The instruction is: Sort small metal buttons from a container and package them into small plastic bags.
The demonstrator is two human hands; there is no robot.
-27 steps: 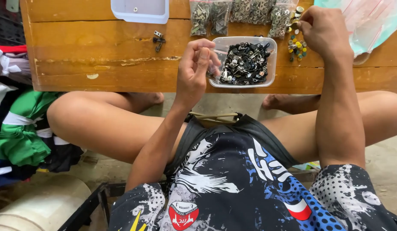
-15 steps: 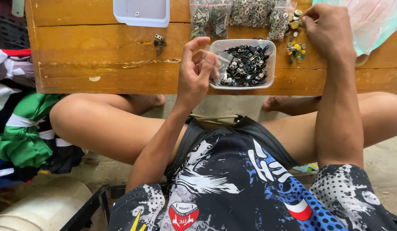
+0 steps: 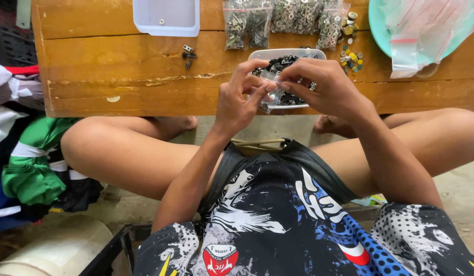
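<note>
My left hand and my right hand meet over the front edge of a low wooden table, both pinching a small clear plastic bag between the fingertips. Right behind the hands a clear plastic tub holds several small dark metal parts. Whatever is inside the little bag is hidden by my fingers.
Several clear bags of metal fasteners lie at the table's back. A white tray stands at back left, loose dark parts near it. Small coloured caps and a teal plate with bags sit right. Folded clothes lie left.
My right hand has come back from the coloured caps at the right and joined the left hand on the small bag in front of the tub.
</note>
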